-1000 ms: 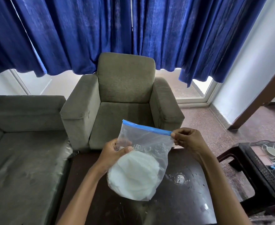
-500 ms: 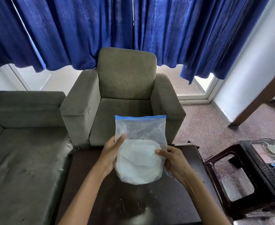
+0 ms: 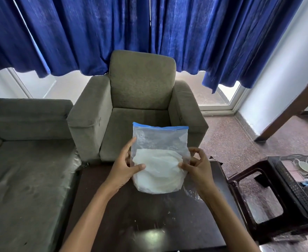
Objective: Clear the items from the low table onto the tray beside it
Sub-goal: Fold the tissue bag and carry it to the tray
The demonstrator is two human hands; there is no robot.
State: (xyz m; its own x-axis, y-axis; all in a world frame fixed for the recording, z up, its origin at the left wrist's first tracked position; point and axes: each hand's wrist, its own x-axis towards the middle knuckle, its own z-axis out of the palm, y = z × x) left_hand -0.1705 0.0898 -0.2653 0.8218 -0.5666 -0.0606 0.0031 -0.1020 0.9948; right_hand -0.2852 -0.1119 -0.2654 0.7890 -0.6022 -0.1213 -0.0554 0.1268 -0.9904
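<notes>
Plastic bag (image 3: 160, 142): clear, with a blue seal strip along its top edge; held upright in the air between the left hand (image 3: 121, 169) and the right hand (image 3: 197, 165), over the far end of the low table (image 3: 149, 219), in front of the armchair (image 3: 142, 84).
Bag contents: white filling (image 3: 157, 173), rounded and soft-looking, in the lower half; what it is cannot be told.
Left hand: pinches the bag's left edge, with the thumb across the front and the forefinger straight up along the side; the other fingers are hidden behind.
Right hand: pinches the bag's right edge, with the thumb on the front and the fingers curled beside and behind the plastic.
Low table: dark glossy top, scuffed, with a glare patch near the front edge; a clear shiny patch (image 3: 191, 193) lies under the right wrist, film or wet mark, cannot tell which.
Tray (image 3: 295, 156): clear, on a dark plastic stool (image 3: 286, 197) just right of the table, cut off by the picture edge.
Tray contents: two small white round dishes (image 3: 307, 166) and a flat pinkish piece (image 3: 287, 163); the rest is too small to tell.
Armchair: grey-green fabric, beyond the table.
Sofa (image 3: 22, 170): same fabric, left of the table.
Curtains (image 3: 149, 33): deep blue, hanging behind the armchair.
Floor (image 3: 227, 139): speckled reddish-brown.
</notes>
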